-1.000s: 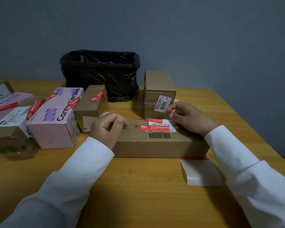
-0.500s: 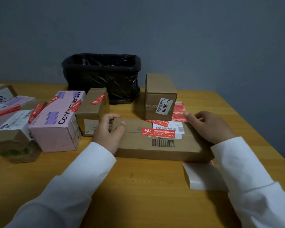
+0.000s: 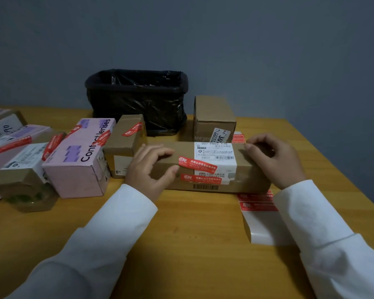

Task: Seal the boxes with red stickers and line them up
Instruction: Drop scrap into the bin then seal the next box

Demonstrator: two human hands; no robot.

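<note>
While both hands grip it by the ends, the long brown box [image 3: 207,167] sits at the table [image 3: 181,244] centre, its near side apparently tipped up toward the camera. Landmark for all places: this box.

Left hand [image 3: 148,172]: fingers curled over the top left edge, thumb pressed on the near face. Right hand [image 3: 274,158]: fingers curled over the top right end, holding it. Neither hand holds anything else.

Two red stickers [image 3: 198,165] already cross the seam near the white shipping label [image 3: 215,154]. Sticker sheet [image 3: 258,207] lies just beside the box's near right corner, a few red strips left on it.

Step judged: sealing of this box is done or nearly so; it is being turned or lifted for placing.

Left of it: small brown box [image 3: 123,143], touching or nearly so, then pink box [image 3: 80,156], both stickered, forming the row. Behind it: upright brown box [image 3: 214,117], no red sticker visible; black bin [image 3: 136,100].

Next move likely calls for carrying the long box to the row and squaring it, probably beside the small brown one.
</note>
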